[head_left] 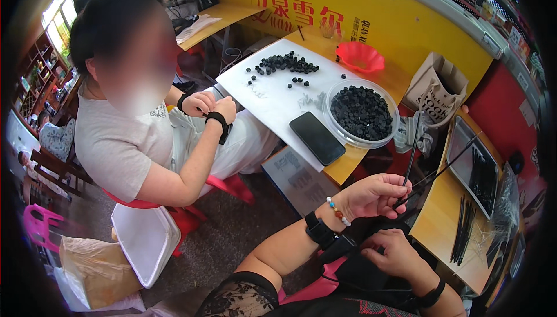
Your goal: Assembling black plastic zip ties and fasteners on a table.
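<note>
My left hand (380, 195), with a bead bracelet and a black wrist strap behind it, is raised near the middle right. Its thumb and fingers are pinched on thin black rods (412, 153). One rod points up and away, another slants out to the right. Just below, close to my lap, my right hand (395, 253) has its fingers curled in; what they hold, if anything, is hidden. On the table to the right lies a bundle of similar black rods (463, 230), beside a tray (491, 198) with more of them.
A round clear tub (396, 126) full of small black pieces stands on a white board (272, 99), with a phone (317, 137) and loose pieces. Behind are a red bowl (361, 56) and a paper bag (436, 90). At left sits another person (133, 125), hands together.
</note>
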The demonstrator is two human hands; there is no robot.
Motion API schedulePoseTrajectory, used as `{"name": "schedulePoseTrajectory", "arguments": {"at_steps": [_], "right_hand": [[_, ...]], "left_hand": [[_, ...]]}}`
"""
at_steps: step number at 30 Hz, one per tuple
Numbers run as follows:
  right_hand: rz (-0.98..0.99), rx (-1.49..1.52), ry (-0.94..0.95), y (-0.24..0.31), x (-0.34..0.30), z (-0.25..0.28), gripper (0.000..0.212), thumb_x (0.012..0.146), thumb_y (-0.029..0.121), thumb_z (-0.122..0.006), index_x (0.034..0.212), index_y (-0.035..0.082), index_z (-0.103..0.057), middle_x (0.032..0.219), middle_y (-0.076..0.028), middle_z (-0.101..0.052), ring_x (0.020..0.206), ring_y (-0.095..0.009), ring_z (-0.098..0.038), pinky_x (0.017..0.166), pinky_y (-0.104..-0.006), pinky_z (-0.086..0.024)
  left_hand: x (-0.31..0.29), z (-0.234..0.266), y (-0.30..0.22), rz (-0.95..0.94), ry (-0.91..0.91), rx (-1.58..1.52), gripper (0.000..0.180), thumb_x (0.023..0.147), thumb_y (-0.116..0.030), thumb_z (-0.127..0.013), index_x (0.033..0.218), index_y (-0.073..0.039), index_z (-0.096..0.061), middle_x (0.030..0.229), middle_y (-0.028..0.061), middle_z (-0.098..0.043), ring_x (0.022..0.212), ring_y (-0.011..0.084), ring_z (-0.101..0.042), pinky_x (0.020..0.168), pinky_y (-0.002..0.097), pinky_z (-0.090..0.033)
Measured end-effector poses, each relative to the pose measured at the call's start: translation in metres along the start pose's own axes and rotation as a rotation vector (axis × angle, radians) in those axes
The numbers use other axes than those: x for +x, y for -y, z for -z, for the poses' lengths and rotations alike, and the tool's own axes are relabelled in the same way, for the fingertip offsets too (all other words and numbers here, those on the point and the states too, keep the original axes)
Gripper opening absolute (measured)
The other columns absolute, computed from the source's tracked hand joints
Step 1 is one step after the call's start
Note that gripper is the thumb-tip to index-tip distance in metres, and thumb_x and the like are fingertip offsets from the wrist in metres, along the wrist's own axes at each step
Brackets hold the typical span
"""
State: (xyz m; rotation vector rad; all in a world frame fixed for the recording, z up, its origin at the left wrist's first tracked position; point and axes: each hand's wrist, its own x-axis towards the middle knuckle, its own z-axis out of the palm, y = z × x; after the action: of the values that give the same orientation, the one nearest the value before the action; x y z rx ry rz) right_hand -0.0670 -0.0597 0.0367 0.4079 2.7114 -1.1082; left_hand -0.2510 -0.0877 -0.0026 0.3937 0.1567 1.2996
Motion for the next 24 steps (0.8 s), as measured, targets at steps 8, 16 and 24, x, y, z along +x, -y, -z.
{"name": "schedulePoseTrajectory", "arguments": {"at_steps": [8, 16, 24], "right_hand": [[-0.011, 0.013, 0.002, 0.0009, 0.0018, -0.0004, 0.015, 0.080, 0.024, -0.066, 0.088, 0.011, -0.068, 0.079, -0.003, -0.063, 0.078, -0.019, -0.061, 0.090, -0.0351, -0.037], [-0.012, -0.007, -0.009, 0.0028, 0.0024, 0.0012, 0.015, 0.080, 0.024, -0.067, 0.088, 0.011, -0.068, 0.078, -0.003, -0.063, 0.078, -0.019, -0.061, 0.089, -0.0352, -0.037], [-0.015, 0.010, -0.005, -0.0008, 0.0019, 0.0011, 0.015, 0.080, 0.024, -0.067, 0.089, 0.012, -0.068, 0.079, -0.004, -0.063, 0.077, -0.019, -0.062, 0.090, -0.0351, -0.037]], "left_hand": [[0.0006, 0.0041, 0.0023, 0.002, -0.007, -0.043, 0.011, 0.089, -0.009, -0.059, 0.100, -0.006, -0.058, 0.083, 0.0028, -0.063, 0.074, 0.0168, -0.066, 0.057, 0.0249, -0.057], [0.0004, 0.0094, 0.0049, -0.004, 0.015, -0.024, 0.012, 0.091, -0.010, -0.057, 0.102, -0.006, -0.057, 0.086, 0.0018, -0.062, 0.076, 0.0166, -0.065, 0.060, 0.0253, -0.056], [-0.0005, 0.0070, 0.0046, -0.019, 0.000, -0.041, 0.011, 0.091, -0.010, -0.058, 0.100, -0.006, -0.057, 0.084, 0.0033, -0.063, 0.076, 0.0165, -0.066, 0.059, 0.0250, -0.056]]}}
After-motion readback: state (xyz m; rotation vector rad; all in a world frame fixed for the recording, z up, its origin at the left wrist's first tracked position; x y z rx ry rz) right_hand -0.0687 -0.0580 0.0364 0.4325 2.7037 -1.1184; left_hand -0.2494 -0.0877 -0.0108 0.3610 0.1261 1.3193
